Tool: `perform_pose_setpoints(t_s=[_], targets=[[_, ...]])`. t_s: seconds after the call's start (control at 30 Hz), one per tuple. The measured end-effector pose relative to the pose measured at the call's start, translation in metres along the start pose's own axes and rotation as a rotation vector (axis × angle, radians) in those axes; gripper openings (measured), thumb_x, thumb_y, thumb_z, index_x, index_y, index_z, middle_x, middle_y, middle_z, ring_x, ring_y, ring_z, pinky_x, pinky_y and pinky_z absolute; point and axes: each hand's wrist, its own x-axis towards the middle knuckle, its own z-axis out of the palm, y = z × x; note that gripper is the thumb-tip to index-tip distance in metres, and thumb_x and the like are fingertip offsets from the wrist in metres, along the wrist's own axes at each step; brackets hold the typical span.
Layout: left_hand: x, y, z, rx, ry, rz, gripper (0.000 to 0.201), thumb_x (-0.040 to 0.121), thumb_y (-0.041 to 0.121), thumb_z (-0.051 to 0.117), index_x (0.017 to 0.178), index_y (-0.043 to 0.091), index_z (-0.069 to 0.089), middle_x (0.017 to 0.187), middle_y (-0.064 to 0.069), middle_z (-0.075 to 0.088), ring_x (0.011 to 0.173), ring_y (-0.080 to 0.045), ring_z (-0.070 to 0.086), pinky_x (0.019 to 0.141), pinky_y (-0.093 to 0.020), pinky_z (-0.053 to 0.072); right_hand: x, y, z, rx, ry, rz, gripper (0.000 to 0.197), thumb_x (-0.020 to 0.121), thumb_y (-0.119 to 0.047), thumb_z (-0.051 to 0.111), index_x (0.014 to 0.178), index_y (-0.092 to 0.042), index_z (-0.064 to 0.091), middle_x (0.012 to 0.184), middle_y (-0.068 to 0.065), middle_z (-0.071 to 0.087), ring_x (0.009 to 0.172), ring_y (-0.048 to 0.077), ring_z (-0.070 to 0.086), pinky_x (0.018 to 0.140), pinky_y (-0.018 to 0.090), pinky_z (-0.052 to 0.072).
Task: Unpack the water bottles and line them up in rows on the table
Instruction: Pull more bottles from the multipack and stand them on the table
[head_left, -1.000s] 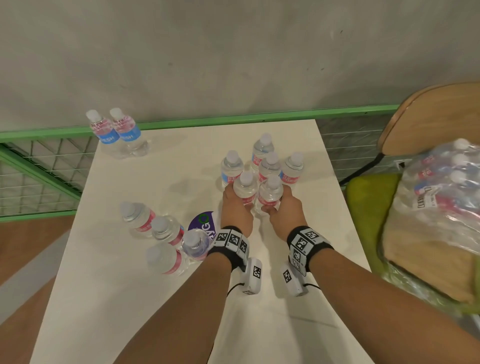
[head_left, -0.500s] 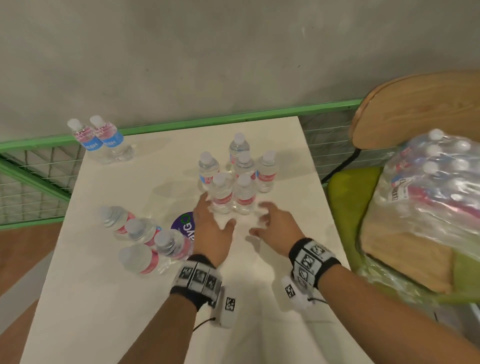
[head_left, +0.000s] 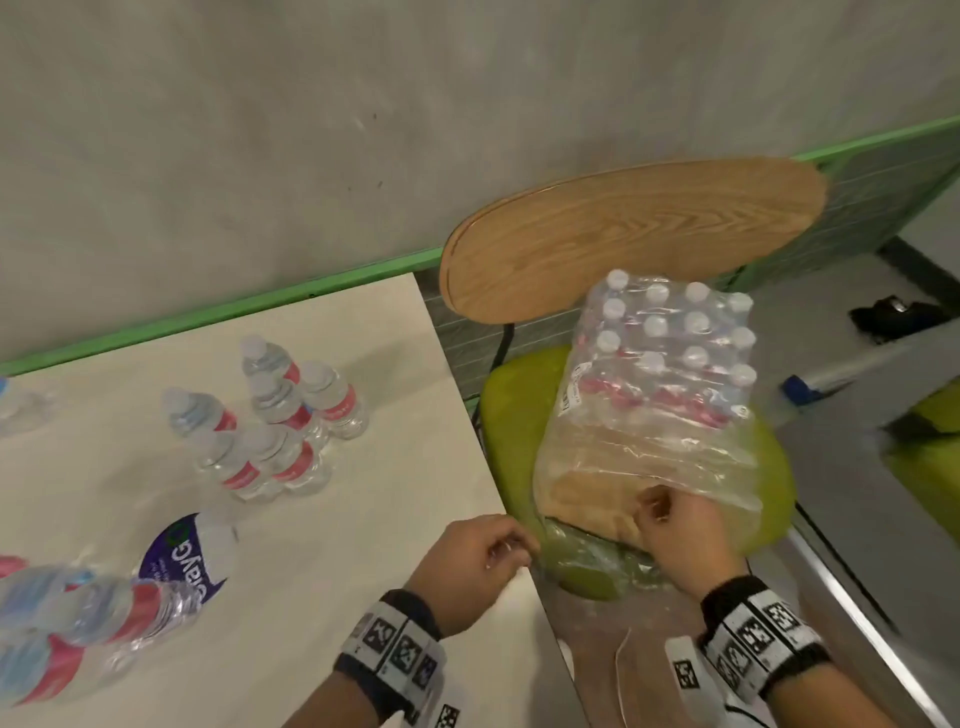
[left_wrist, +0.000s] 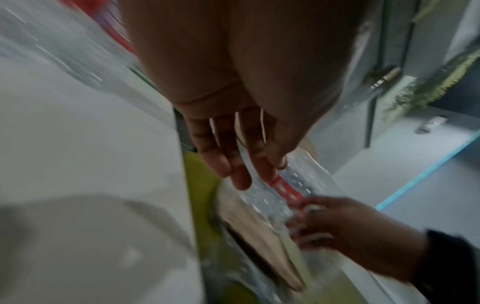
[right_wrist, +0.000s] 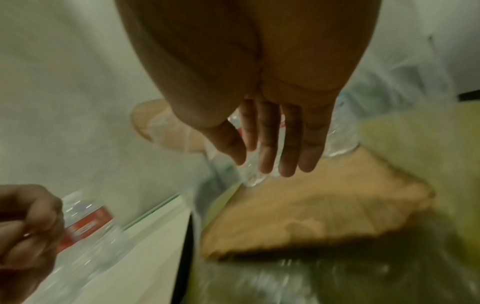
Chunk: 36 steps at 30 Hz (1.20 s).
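Observation:
Several small water bottles (head_left: 270, 431) with red labels stand clustered on the white table (head_left: 389, 519). More bottles (head_left: 93, 618) lie at its near left. A shrink-wrapped pack of bottles (head_left: 665, 374) sits on a cardboard tray (head_left: 587, 499) on the green chair seat (head_left: 511, 415). My left hand (head_left: 511, 551) hovers empty over the table's right edge; in the left wrist view this left hand (left_wrist: 244, 176) has its fingers nearly straight. My right hand (head_left: 654, 512) reaches the pack's torn near end. Seen from the right wrist, the right hand (right_wrist: 272, 166) has straight fingers and grips nothing.
The chair's wooden back (head_left: 623, 234) rises behind the pack. A grey wall and green rail (head_left: 311, 291) bound the table's far side. A purple-labelled item (head_left: 179, 556) lies near the fallen bottles. Loose plastic wrap (head_left: 597, 561) hangs off the seat's front.
Both hands let go of the two front standing bottles and swung right to the pack on the chair. The head view turned right with them.

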Motion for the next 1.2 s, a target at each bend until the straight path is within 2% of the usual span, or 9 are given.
perform_pose_setpoints(t_s=[0.2, 0.3, 0.4, 0.53, 0.63, 0.8, 0.93, 1.07, 1.2], targets=[[0.096, 0.060, 0.077, 0.137, -0.077, -0.040, 0.042, 0.093, 0.021, 0.048, 0.133, 0.031, 0.046, 0.112, 0.006, 0.061, 0.097, -0.013, 0.063, 0.086, -0.032, 0.054, 0.043, -0.004, -0.024, -0.164, -0.099, 0.111, 0.038, 0.102, -0.031, 0.036, 0.121, -0.002, 0.051, 0.091, 0.006, 0.066, 0.089, 0.025, 0.063, 0.072, 0.030, 0.047], [0.130, 0.086, 0.086, 0.294, 0.043, -0.167, 0.041, 0.095, 0.018, 0.041, 0.136, 0.016, 0.045, 0.102, -0.007, 0.068, 0.096, -0.028, 0.065, 0.083, -0.039, 0.054, 0.055, -0.008, -0.025, 0.102, -0.119, 0.114, 0.036, 0.092, -0.024, 0.051, 0.126, -0.013, 0.051, 0.101, 0.010, 0.069, 0.097, 0.029, 0.064, 0.084, 0.037, 0.052], [0.153, 0.099, 0.084, 0.312, 0.114, -0.197, 0.033, 0.102, 0.025, 0.036, 0.127, 0.012, 0.053, 0.118, -0.010, 0.064, 0.097, -0.026, 0.060, 0.087, -0.033, 0.049, 0.060, -0.006, -0.026, 0.344, -0.046, 0.149, 0.018, 0.085, -0.028, 0.056, 0.102, -0.034, 0.055, 0.088, -0.004, 0.068, 0.087, 0.023, 0.067, 0.081, 0.036, 0.056], [0.173, 0.113, 0.077, 0.022, 0.173, -0.102, 0.044, 0.094, 0.025, 0.057, 0.135, 0.024, 0.042, 0.125, 0.006, 0.052, 0.101, -0.009, 0.054, 0.093, -0.023, 0.047, 0.062, 0.002, -0.037, 0.403, -0.022, 0.218, 0.012, 0.091, -0.027, 0.051, 0.084, -0.025, 0.060, 0.085, 0.005, 0.068, 0.078, 0.026, 0.067, 0.077, 0.043, 0.059], [0.183, 0.116, 0.072, 0.021, 0.129, -0.095, 0.019, 0.091, 0.032, 0.063, 0.101, 0.034, 0.047, 0.089, 0.014, 0.057, 0.087, -0.016, 0.058, 0.079, -0.031, 0.051, 0.066, 0.006, -0.044, 0.406, -0.072, 0.218, 0.024, 0.096, -0.022, 0.051, 0.073, -0.023, 0.054, 0.080, 0.006, 0.061, 0.077, 0.027, 0.063, 0.077, 0.038, 0.056], [0.184, 0.111, 0.076, 0.129, 0.092, -0.027, 0.019, 0.094, 0.045, 0.056, 0.097, 0.027, 0.061, 0.090, 0.020, 0.052, 0.086, -0.008, 0.054, 0.086, -0.025, 0.047, 0.090, 0.010, -0.054, 0.280, -0.123, 0.108, 0.039, 0.093, -0.022, 0.059, 0.131, -0.012, 0.054, 0.126, 0.009, 0.060, 0.120, 0.027, 0.056, 0.098, 0.032, 0.044], [0.177, 0.087, 0.082, 0.258, 0.113, 0.008, 0.035, 0.090, 0.040, 0.059, 0.125, 0.037, 0.052, 0.118, 0.017, 0.046, 0.105, -0.007, 0.050, 0.092, -0.024, 0.043, 0.099, 0.014, -0.054, 0.244, 0.039, 0.031, 0.054, 0.085, -0.039, 0.065, 0.135, -0.026, 0.049, 0.099, -0.014, 0.067, 0.090, 0.006, 0.067, 0.079, 0.028, 0.057], [0.147, 0.064, 0.088, 0.293, 0.064, -0.215, 0.035, 0.101, 0.020, 0.040, 0.134, 0.015, 0.051, 0.119, -0.008, 0.064, 0.105, -0.026, 0.061, 0.087, -0.025, 0.048, 0.086, 0.014, -0.047, 0.071, -0.235, 0.070, 0.038, 0.100, -0.020, 0.050, 0.134, -0.005, 0.049, 0.140, 0.014, 0.049, 0.130, 0.027, 0.047, 0.108, 0.030, 0.034], [0.122, 0.054, 0.085, 0.209, 0.129, -0.107, 0.044, 0.083, -0.003, 0.056, 0.110, 0.031, 0.065, 0.117, 0.003, 0.064, 0.106, -0.015, 0.060, 0.085, -0.012, 0.042, 0.075, 0.022, -0.015, 0.142, -0.209, 0.163, 0.004, 0.093, -0.021, 0.056, 0.097, -0.020, 0.055, 0.104, 0.010, 0.062, 0.075, 0.012, 0.060, 0.069, 0.026, 0.054]])
